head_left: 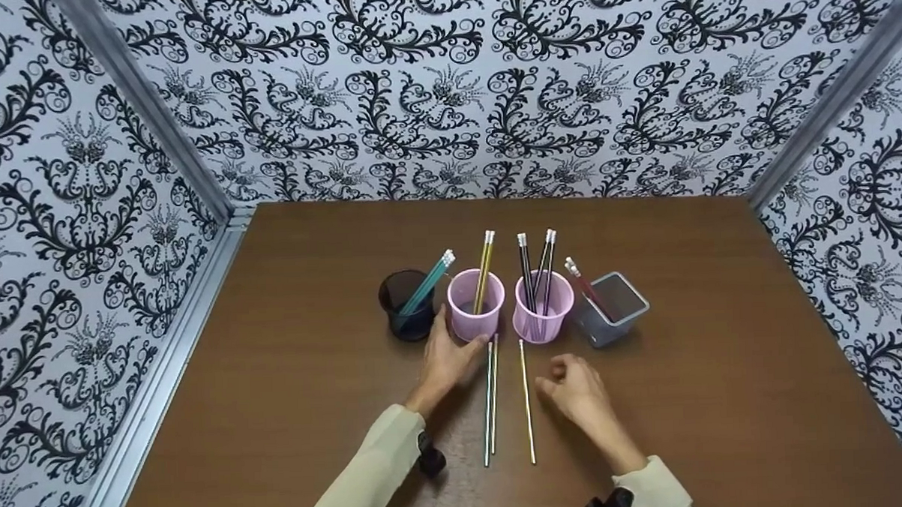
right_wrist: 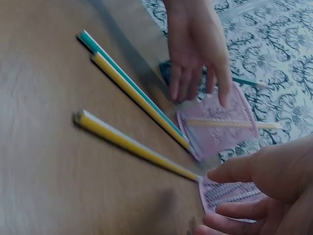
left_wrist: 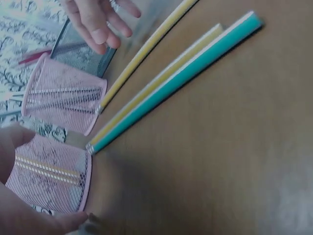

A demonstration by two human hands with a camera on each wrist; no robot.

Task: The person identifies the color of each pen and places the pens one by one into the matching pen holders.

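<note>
My left hand (head_left: 448,356) is curled about the left pink mesh pencil cup (head_left: 465,328), fingers along its left side and thumb at its front right. Yellow pencils (head_left: 485,271) stand in that cup. In front of it a teal pencil (head_left: 488,410) and a yellow pencil (head_left: 495,409) lie side by side on the table. Another yellow pencil (head_left: 528,408) lies apart, farther right. Just right of that one, my right hand (head_left: 578,392) hovers with loosely bent fingers and nothing in them. The right wrist view shows its thumb and fingers apart before the right pink cup (right_wrist: 232,188).
Several black pencils (head_left: 526,270) stand in the right pink cup. At the left end of the row is a black mesh cup (head_left: 403,326) with teal pencils (head_left: 428,283). A grey square container (head_left: 608,334) with red pencils (head_left: 583,283) ends it on the right. Patterned walls enclose the brown table (head_left: 310,288).
</note>
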